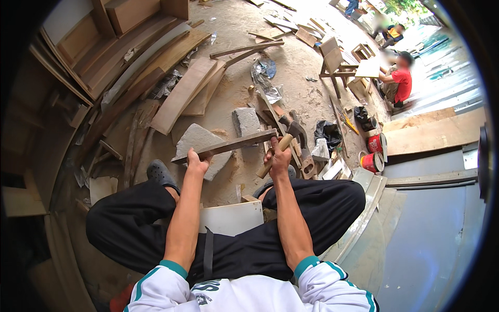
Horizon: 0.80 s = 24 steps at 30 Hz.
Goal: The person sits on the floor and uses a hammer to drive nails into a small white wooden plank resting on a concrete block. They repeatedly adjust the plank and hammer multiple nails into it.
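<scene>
Preparation of a wooden strip with hand tools, seen by an onlooker in the workshop. A seated person holds the narrow wooden strip (236,143) crosswise above the floor (228,88), in front of the knees. The left hand (199,162) is clamped on the strip near its left end. The right hand (278,157) is closed round the handle of a claw hammer (294,130), its head pointing away from the body; the strip's right end meets the fingers of this hand, but whether they pinch it cannot be told. Behind the strip, on the floor, lies a pale concrete slab (200,139), with a smaller concrete block (246,121) just beyond; whether the strip touches the slab is unclear.

Stage of work: strip and hammer are both in hand, and the strip is in one piece along its visible length, with no other part seen joined to it. No nail can be made out, and the hammer is not placed for a blow. Work on the strip therefore appears unfinished; how much remains cannot be judged.

Surroundings: loose planks (184,93) lie toward the floor's left edge; red paint cans (371,161) stand near its right edge.
</scene>
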Motion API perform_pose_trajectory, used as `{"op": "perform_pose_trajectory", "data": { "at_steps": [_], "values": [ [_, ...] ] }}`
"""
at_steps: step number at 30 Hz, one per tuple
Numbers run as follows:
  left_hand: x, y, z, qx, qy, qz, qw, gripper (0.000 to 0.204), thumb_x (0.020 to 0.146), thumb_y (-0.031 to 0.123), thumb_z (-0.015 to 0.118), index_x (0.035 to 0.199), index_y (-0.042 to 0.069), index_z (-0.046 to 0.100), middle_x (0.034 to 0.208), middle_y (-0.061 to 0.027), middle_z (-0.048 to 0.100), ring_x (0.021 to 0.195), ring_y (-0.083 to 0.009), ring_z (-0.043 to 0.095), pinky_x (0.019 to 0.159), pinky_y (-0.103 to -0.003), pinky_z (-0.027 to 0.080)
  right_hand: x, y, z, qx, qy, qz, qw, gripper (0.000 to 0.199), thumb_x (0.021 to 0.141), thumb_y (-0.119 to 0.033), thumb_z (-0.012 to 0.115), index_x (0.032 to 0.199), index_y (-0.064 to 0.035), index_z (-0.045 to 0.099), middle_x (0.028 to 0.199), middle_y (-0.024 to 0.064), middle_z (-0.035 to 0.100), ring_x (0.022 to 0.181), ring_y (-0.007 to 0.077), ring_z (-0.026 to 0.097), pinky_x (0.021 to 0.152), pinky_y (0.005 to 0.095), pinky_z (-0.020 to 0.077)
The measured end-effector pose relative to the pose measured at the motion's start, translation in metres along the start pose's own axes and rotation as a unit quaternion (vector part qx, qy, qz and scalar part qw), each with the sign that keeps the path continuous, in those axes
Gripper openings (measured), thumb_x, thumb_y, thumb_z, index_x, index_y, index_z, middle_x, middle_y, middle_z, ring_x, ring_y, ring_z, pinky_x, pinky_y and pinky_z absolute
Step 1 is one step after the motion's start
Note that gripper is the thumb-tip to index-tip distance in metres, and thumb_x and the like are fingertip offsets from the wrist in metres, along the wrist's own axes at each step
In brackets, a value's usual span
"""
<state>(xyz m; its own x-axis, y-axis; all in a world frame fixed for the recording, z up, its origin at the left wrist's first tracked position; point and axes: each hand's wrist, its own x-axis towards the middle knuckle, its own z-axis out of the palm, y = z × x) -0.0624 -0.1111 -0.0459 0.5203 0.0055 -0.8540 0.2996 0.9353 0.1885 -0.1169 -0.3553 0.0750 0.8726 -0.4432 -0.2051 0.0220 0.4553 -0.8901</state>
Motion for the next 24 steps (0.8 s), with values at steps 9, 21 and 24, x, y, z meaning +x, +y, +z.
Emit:
{"op": "perform_pose_trajectory", "data": {
  "at_steps": [9, 21, 24],
  "values": [
    [0.017, 0.022, -0.048, 0.083, 0.051, 0.041, 0.994, 0.03, 0.094, 0.023, 0.056, 0.111, -0.001, 0.053, 0.108, -0.0182, 0.058, 0.103, -0.0331, 0.059, 0.095, -0.048, 0.051, 0.059, 0.043, 0.022, -0.065, 0.067, 0.087, 0.992, 0.03, 0.088, -0.017, 0.068, 0.102, -0.0041, 0.045, 0.07, 0.0035, 0.047, 0.044, 0.013, 0.047, 0.036, 0.0291, 0.0432],
    [0.058, 0.01, -0.101, 0.09, 0.195, 0.063, 0.975, 0.036, 0.09, 0.024, 0.064, 0.117, 0.003, 0.053, 0.118, -0.0113, 0.054, 0.104, -0.0279, 0.057, 0.081, -0.04, 0.06, 0.071, 0.093, -0.024, -0.309, 0.08, 0.147, 0.936, 0.032, 0.086, -0.02, 0.068, 0.099, 0.0022, 0.05, 0.071, 0.0107, 0.057, 0.046, 0.0182, 0.057, 0.035, 0.0311, 0.0466],
    [0.058, 0.005, -0.103, 0.087, 0.238, 0.026, 0.967, 0.049, 0.087, 0.037, 0.066, 0.119, 0.002, 0.052, 0.119, -0.0125, 0.052, 0.1, -0.0256, 0.057, 0.077, -0.038, 0.06, 0.071, 0.081, -0.031, -0.287, 0.034, 0.222, 0.931, 0.021, 0.084, -0.014, 0.067, 0.089, 0.0001, 0.053, 0.069, 0.0078, 0.055, 0.049, 0.017, 0.057, 0.038, 0.0307, 0.0473]
  ]
}}
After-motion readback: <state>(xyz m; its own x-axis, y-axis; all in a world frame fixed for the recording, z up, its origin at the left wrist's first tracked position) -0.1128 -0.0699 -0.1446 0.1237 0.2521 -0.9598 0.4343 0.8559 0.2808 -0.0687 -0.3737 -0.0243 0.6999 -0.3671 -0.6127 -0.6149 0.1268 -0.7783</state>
